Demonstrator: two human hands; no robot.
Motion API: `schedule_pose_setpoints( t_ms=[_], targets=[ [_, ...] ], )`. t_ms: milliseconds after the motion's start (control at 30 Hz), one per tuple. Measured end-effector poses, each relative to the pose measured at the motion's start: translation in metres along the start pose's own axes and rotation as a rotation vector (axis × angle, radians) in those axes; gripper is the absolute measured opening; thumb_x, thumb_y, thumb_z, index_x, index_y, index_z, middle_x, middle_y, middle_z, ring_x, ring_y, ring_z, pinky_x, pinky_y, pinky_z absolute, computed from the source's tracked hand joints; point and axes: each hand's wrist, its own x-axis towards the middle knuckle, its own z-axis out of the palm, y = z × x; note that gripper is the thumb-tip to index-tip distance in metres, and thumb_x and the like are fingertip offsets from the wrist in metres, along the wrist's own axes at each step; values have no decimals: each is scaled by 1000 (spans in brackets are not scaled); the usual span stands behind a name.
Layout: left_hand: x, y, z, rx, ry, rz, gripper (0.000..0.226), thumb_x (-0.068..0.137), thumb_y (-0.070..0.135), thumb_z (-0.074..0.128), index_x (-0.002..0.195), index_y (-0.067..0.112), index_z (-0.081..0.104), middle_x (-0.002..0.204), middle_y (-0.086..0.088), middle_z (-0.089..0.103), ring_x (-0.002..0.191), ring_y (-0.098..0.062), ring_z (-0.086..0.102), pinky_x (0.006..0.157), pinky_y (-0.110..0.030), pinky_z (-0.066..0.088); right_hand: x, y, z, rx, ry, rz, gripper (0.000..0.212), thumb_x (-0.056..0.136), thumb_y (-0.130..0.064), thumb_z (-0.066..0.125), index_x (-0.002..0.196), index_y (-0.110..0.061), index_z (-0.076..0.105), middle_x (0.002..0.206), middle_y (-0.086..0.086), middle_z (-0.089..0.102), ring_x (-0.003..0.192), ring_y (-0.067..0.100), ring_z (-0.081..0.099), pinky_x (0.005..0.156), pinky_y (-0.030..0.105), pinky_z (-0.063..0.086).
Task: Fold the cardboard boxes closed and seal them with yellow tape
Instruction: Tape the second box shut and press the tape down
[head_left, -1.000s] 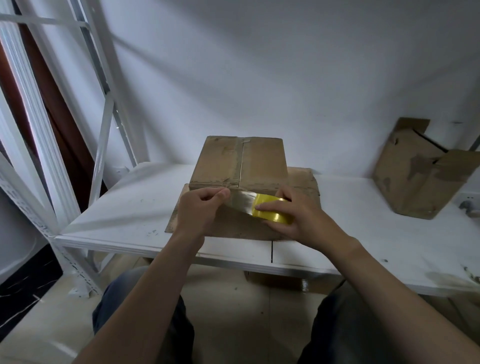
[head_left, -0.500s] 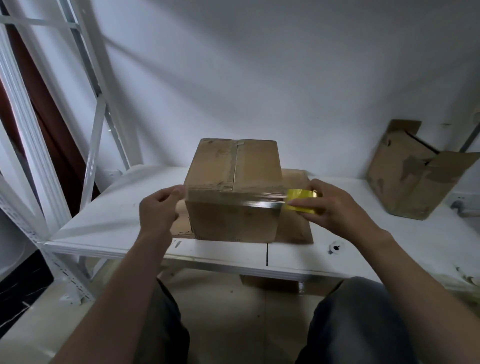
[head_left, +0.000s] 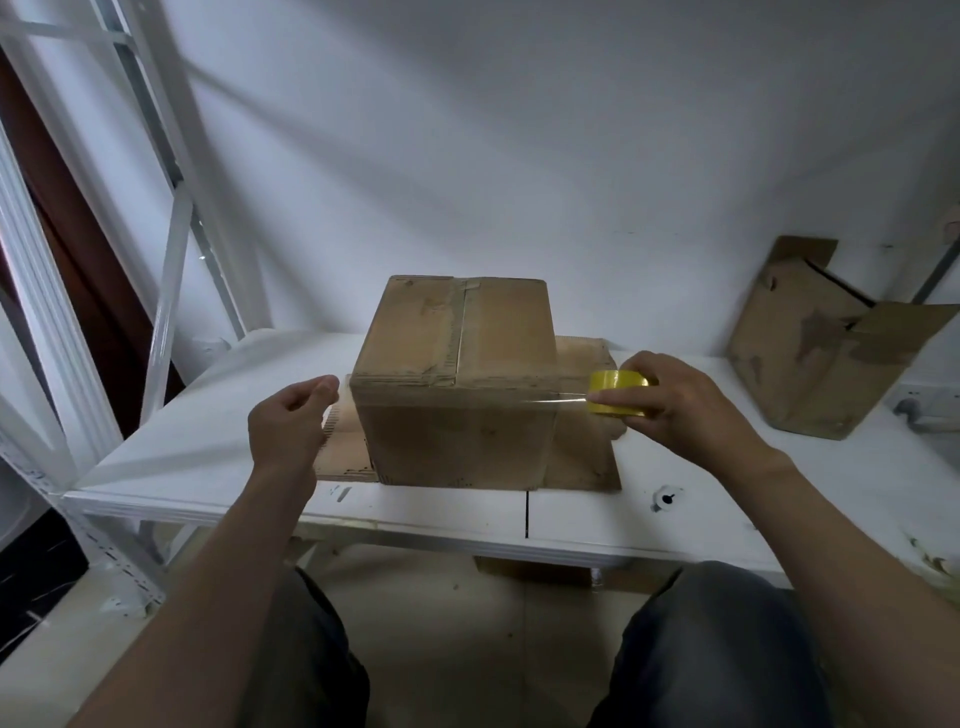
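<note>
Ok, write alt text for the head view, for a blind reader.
A person stretches a strip of tape across the front of a closed box on a white shelf, left hand pinching its end, right hand holding the yellow roll. The box sits on flat cardboard; an open box stands to the right.

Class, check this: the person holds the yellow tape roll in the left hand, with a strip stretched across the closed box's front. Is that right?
No. The head view shows the yellow tape roll in the right hand; the strip does stretch across the front of the closed cardboard box.
</note>
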Motion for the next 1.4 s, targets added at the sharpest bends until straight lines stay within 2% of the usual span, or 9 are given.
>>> schedule_pose_setpoints(
  t_ms=[333, 567, 667, 833, 967, 1067, 1167, 1267, 1400],
  targets=[
    [21, -9, 10, -61, -25, -112, 9, 94, 33, 71, 85, 33, 72, 92, 12, 71, 82, -13, 53, 70, -33, 51, 20, 8, 39, 169, -14, 126, 37, 74, -15, 88, 107, -31, 80, 102, 9, 67, 86, 31, 63, 72, 34, 49],
    [33, -16, 25, -82, -24, -153, 8, 95, 34, 69, 97, 27, 73, 94, 6, 72, 83, -17, 54, 70, -32, 51, 24, 8, 57, 235, 19, 162, 45, 73, -3, 87, 110, -26, 78, 110, 10, 69, 91, 35, 65, 75, 44, 55],
    [33, -23, 34, -48, 43, -100, 10, 98, 37, 64, 96, 29, 69, 91, 8, 70, 83, -17, 58, 65, -29, 53, 25, 8, 64, 264, 68, 141, 44, 71, 1, 87, 109, -20, 79, 106, 11, 68, 88, 33, 64, 74, 39, 52],
    [34, -31, 40, 133, 70, 77, 17, 103, 37, 53, 107, 26, 65, 98, 5, 66, 95, -20, 63, 79, -34, 53, 25, 15, 76, 224, 115, 102, 49, 67, 9, 86, 107, -16, 80, 107, 15, 68, 95, 16, 48, 81, 20, 33],
    [39, -29, 38, 208, -44, 15, 32, 104, 46, 47, 134, 36, 56, 124, -2, 63, 116, -26, 59, 92, -44, 52, 22, 16, 80, 218, 123, 89, 42, 70, 9, 84, 105, -14, 79, 111, 16, 66, 98, 29, 51, 85, 28, 35],
    [40, -27, 31, 216, -85, -89, 54, 102, 50, 52, 152, 39, 38, 136, -6, 56, 122, -27, 53, 104, -55, 48, 22, 10, 82, 239, 26, 163, 36, 78, 3, 77, 104, -21, 71, 121, 6, 63, 109, 19, 40, 90, 40, 42],
    [28, -17, 35, 238, 131, 99, 44, 99, 28, 62, 141, 28, 50, 122, 0, 60, 119, -25, 53, 105, -48, 46, 21, 5, 81, 211, -59, 297, 48, 80, -5, 74, 112, -37, 55, 132, -11, 55, 116, 12, 30, 95, 41, 39],
    [-2, -2, 55, 274, 235, 541, 33, 92, 4, 57, 123, 15, 61, 119, 3, 63, 117, -21, 53, 105, -38, 44, 19, 4, 79, 135, -54, 263, 49, 80, -8, 74, 115, -37, 54, 138, -13, 51, 120, 15, 30, 97, 36, 25],
    [-62, 2, 103, 580, -442, 1014, 42, 98, 22, 45, 137, 13, 58, 144, -3, 57, 143, -19, 40, 122, -41, 28, 17, -1, 77, 62, -55, 273, 50, 84, -18, 73, 125, -38, 54, 140, -12, 47, 124, 22, 32, 97, 35, 20]
  ],
)
